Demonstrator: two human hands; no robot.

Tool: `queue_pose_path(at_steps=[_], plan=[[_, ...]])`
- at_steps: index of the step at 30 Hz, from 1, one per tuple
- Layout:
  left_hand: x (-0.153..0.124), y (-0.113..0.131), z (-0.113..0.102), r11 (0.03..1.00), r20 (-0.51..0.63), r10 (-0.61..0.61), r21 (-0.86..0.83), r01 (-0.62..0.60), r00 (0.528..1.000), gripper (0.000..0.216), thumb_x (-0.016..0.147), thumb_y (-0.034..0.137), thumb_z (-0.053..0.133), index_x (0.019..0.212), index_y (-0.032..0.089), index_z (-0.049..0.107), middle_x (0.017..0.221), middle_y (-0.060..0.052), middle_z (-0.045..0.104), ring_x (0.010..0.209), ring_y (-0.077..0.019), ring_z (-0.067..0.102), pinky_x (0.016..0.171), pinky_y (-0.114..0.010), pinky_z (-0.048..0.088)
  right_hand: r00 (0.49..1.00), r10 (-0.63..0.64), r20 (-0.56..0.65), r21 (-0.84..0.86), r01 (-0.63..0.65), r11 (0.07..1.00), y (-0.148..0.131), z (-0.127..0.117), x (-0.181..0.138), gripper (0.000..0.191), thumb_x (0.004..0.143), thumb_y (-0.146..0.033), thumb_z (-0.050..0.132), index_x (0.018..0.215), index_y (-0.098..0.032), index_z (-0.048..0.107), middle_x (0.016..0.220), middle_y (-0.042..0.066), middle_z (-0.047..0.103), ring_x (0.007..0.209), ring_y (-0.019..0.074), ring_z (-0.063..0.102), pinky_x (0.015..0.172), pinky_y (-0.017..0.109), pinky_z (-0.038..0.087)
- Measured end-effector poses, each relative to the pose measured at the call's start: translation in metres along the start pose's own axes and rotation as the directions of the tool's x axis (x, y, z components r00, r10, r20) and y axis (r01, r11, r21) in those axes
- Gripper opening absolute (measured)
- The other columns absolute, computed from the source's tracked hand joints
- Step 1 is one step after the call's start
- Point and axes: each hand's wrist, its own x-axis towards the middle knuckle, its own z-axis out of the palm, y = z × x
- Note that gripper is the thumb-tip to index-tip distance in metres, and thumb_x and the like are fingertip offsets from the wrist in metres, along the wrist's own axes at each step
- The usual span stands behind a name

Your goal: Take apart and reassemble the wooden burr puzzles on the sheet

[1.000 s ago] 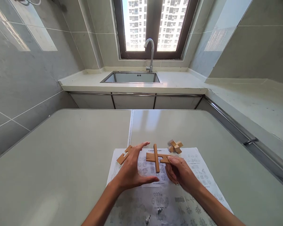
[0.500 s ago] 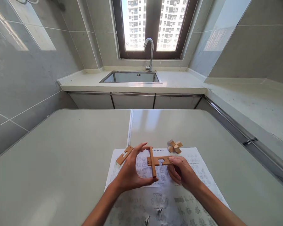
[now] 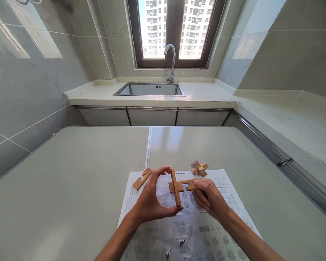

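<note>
Nearest to you, the printed paper [image 3: 190,226] covers the near part of the table [image 3: 70,181], its lower area marked with rows of small drawings and a couple of dark blotches. Above it, your two hands are apart from each other but linked by the wood they hold. Your left hand [image 3: 149,201] is curved like a C, with the thumb at the lower end of a slim wooden stick [image 3: 175,190] and a finger at its upper end, so the stick is pinched lengthwise. Your right hand [image 3: 208,192] grips the right end of a notched wooden strip [image 3: 188,184] between thumb and fingers. The strip runs sideways and meets the stick near its left end, the stick crossing in front; you cannot tell from here whether the two are locked together. Beyond your left hand, another notched piece [image 3: 142,178] lies slanted across the paper's left far corner. Beyond your right hand, a small wooden cross [image 3: 200,169] of interlocking blocks sits by the paper's far edge. Farther off, past the table, a pale counter [image 3: 206,98] holds a sink [image 3: 149,95], with a curved faucet [image 3: 173,63] standing behind it and a dark-framed window [image 3: 174,40] above.
</note>
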Motion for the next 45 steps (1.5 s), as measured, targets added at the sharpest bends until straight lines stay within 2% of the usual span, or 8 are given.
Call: queue_pose_path(at_steps=[6, 13, 19, 22, 26, 31, 35, 45], plan=[[0.001, -0.001, -0.001, 1.0, -0.013, -0.015, 0.003, 0.016, 1.0, 0.096, 0.064, 0.029, 0.094, 0.143, 0.028, 0.041, 0.14, -0.011, 0.058, 0.129, -0.0326, 0.057, 0.111, -0.05, 0.048, 0.999, -0.031, -0.037, -0.027, 0.03, 0.999, 0.0, -0.004, -0.001, 0.063, 0.092, -0.052, 0.059, 0.04, -0.026, 0.036, 0.03, -0.009, 0.024, 0.027, 0.0069, 0.02, 0.035, 0.025, 0.016], [0.0, -0.007, -0.014, 0.989, -0.061, -0.149, -0.024, 0.148, 0.987, 0.098, 0.071, 0.036, 0.091, 0.151, 0.033, 0.035, 0.149, -0.01, 0.057, 0.134, -0.0328, 0.057, 0.117, -0.053, 0.044, 0.986, -0.118, -0.114, -0.143, 0.101, 0.985, -0.006, -0.018, 0.003, 0.058, 0.1, -0.048, 0.041, 0.047, -0.028, 0.029, 0.034, -0.009, 0.02, 0.032, 0.0098, 0.021, 0.039, 0.027, 0.02], [0.001, -0.016, -0.006, 0.957, -0.026, -0.065, 0.281, 0.069, 0.998, 0.09, 0.075, 0.024, 0.087, 0.149, 0.033, 0.037, 0.148, -0.009, 0.056, 0.135, -0.0334, 0.057, 0.114, -0.054, 0.047, 0.975, -0.187, -0.119, -0.432, 0.119, 0.894, 0.0, -0.009, 0.001, 0.049, 0.098, -0.048, 0.055, 0.056, -0.024, 0.048, 0.042, -0.005, 0.043, 0.041, 0.0129, 0.036, 0.047, 0.028, 0.028], [0.001, -0.019, -0.005, 0.946, 0.038, -0.025, 0.324, 0.012, 0.999, 0.092, 0.075, 0.019, 0.085, 0.151, 0.032, 0.035, 0.146, -0.01, 0.057, 0.136, -0.0344, 0.055, 0.113, -0.054, 0.048, 0.949, -0.281, -0.142, -0.574, 0.153, 0.804, 0.001, -0.006, 0.0, 0.046, 0.092, -0.044, 0.065, 0.055, -0.022, 0.05, 0.05, -0.004, 0.046, 0.05, 0.013, 0.036, 0.053, 0.029, 0.027], [0.0, -0.02, -0.006, 0.945, 0.098, -0.025, 0.326, -0.008, 0.995, 0.095, 0.075, 0.023, 0.088, 0.152, 0.031, 0.033, 0.146, -0.012, 0.056, 0.137, -0.0354, 0.054, 0.115, -0.056, 0.046, 0.929, -0.341, -0.146, -0.661, 0.165, 0.732, -0.003, -0.004, -0.001, 0.041, 0.097, -0.046, 0.06, 0.065, -0.021, 0.059, 0.053, -0.004, 0.049, 0.051, 0.0143, 0.041, 0.056, 0.03, 0.031], [0.0, -0.02, -0.007, 0.946, 0.157, -0.053, 0.325, -0.001, 0.986, 0.099, 0.073, 0.029, 0.089, 0.155, 0.028, 0.032, 0.149, -0.014, 0.056, 0.138, -0.0382, 0.054, 0.115, -0.059, 0.045, 0.935, -0.296, -0.196, -0.578, 0.134, 0.805, -0.006, -0.005, -0.001, 0.043, 0.105, -0.055, 0.049, 0.078, -0.023, 0.06, 0.052, -0.005, 0.052, 0.047, 0.0152, 0.047, 0.056, 0.029, 0.039], [0.001, -0.016, -0.008, 0.953, 0.218, -0.052, 0.301, -0.017, 0.975, 0.097, 0.07, 0.025, 0.089, 0.152, 0.027, 0.038, 0.145, -0.013, 0.059, 0.134, -0.0371, 0.057, 0.112, -0.055, 0.048, 0.97, -0.199, -0.142, -0.488, 0.106, 0.866, -0.006, -0.003, 0.0, 0.046, 0.104, -0.059, 0.05, 0.077, -0.023, 0.056, 0.05, -0.005, 0.052, 0.046, 0.0144, 0.046, 0.053, 0.028, 0.038], [0.0, -0.018, -0.008, 0.977, 0.35, 0.01, 0.196, -0.084, 0.937, 0.085, 0.074, 0.024, 0.087, 0.149, 0.029, 0.046, 0.146, -0.01, 0.058, 0.137, -0.0333, 0.051, 0.116, -0.053, 0.046, 0.996, -0.086, -0.019, -0.556, 0.061, 0.829, -0.005, 0.0, -0.001, 0.043, 0.102, -0.06, 0.054, 0.087, -0.02, 0.064, 0.07, 0.0, 0.069, 0.046, 0.0121, 0.053, 0.052, 0.027, 0.042]])
